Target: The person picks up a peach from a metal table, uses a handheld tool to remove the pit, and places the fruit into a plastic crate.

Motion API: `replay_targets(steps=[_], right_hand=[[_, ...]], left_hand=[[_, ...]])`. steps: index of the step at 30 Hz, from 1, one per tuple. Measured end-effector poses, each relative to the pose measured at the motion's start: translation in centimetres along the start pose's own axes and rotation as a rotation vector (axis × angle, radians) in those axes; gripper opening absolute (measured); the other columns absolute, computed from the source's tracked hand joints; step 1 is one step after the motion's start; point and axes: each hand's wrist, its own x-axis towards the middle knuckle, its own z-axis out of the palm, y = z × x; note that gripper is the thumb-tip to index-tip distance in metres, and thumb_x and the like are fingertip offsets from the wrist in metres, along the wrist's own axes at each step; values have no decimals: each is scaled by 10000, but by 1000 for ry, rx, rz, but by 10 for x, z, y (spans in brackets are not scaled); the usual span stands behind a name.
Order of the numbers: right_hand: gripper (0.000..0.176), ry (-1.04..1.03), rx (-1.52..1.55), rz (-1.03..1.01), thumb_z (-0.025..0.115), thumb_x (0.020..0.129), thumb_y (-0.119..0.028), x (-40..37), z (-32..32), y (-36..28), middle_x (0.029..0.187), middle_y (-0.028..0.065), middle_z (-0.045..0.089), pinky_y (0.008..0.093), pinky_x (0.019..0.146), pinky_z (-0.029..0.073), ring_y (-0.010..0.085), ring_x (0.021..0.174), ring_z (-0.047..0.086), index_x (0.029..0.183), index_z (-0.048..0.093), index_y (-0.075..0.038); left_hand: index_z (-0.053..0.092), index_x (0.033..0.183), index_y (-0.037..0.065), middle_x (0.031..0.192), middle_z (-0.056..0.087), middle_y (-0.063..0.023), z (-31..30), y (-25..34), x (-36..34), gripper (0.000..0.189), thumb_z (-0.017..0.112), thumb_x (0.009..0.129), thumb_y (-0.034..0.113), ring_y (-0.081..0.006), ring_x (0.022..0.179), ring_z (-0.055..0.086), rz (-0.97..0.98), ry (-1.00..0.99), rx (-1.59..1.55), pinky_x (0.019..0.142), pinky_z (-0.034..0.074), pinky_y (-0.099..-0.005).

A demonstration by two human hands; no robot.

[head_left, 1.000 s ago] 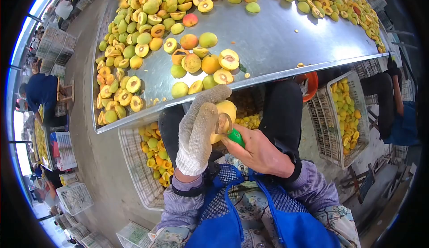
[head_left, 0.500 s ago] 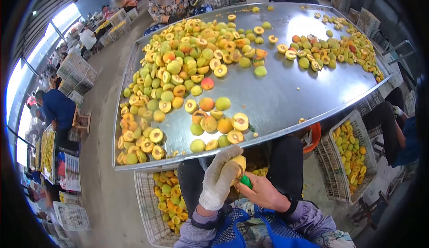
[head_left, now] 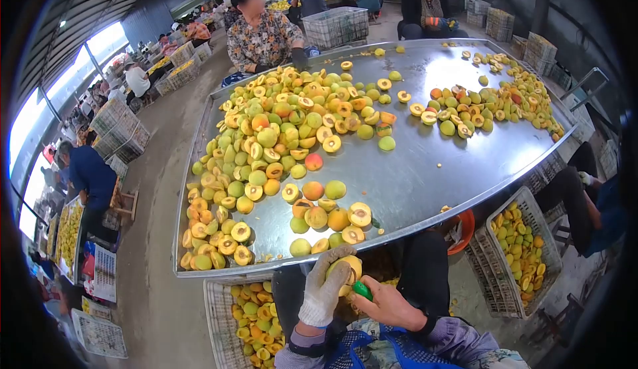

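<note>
My left hand (head_left: 322, 294), in a whitish work glove, is wrapped round a halved yellow peach (head_left: 348, 264) just past the table's near edge. My bare right hand (head_left: 393, 308) grips a green-handled pitting tool (head_left: 362, 290). Its working end is against the cut side of the peach, and the fruit and fingers partly hide it. Beyond my hands, several cut peaches (head_left: 332, 218) lie on the metal table (head_left: 405, 186). Below them, between and beside my legs, a plastic crate (head_left: 222, 322) holds peach halves.
A big heap of peaches (head_left: 266, 136) covers the table's left side; a smaller pile (head_left: 505, 96) lies at the right. An orange bucket (head_left: 463, 233) and a filled crate (head_left: 492, 269) stand to my right. Across the table sit a person in a floral top (head_left: 262, 36) and another person (head_left: 422, 10).
The view has tilted up, so the table sits lower and more people show behind it. Both hands still hold the peach and the tool; the peach has turned slightly.
</note>
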Motion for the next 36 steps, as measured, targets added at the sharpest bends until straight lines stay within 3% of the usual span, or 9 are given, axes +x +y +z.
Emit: replay_targets(steps=[19,23,29,31,36], right_hand=[[350,24,-216,-90,535,897,-330,12,3,-1,727,255,594,496,574,448,439,653,578,1076,471,-36],[321,26,-162,-255,597,870,-264,5,1,-7,688,224,574,454,526,441,409,616,580,1059,478,-33],[244,46,-87,-182,603,871,-217,2,0,-16,644,197,558,438,517,433,387,603,583,959,474,-29],[245,50,-95,-173,596,876,-224,3,-1,-17,634,197,553,443,515,429,387,598,580,942,466,-28],[256,55,-134,-151,576,888,-239,3,0,-15,619,201,546,454,513,421,390,591,574,927,449,-20]], left_hand=[[493,1207,-42,1082,579,-104,-10,-9,7,419,526,916,258,-131,951,540,0,-5,-252,825,437,-245],[438,1236,-14,1139,554,-154,-14,-14,16,533,463,941,429,-287,1003,599,-149,51,-669,838,507,-380],[411,1278,-31,1172,542,-171,-14,-16,14,619,448,933,481,-291,1021,593,-33,10,-507,863,501,-366],[462,1212,-6,1147,555,-197,-11,-19,13,580,454,921,496,-347,986,603,21,50,-470,825,527,-404],[433,1236,-21,1167,543,-196,-2,-13,5,630,424,921,525,-327,992,602,56,44,-330,848,512,-389]])
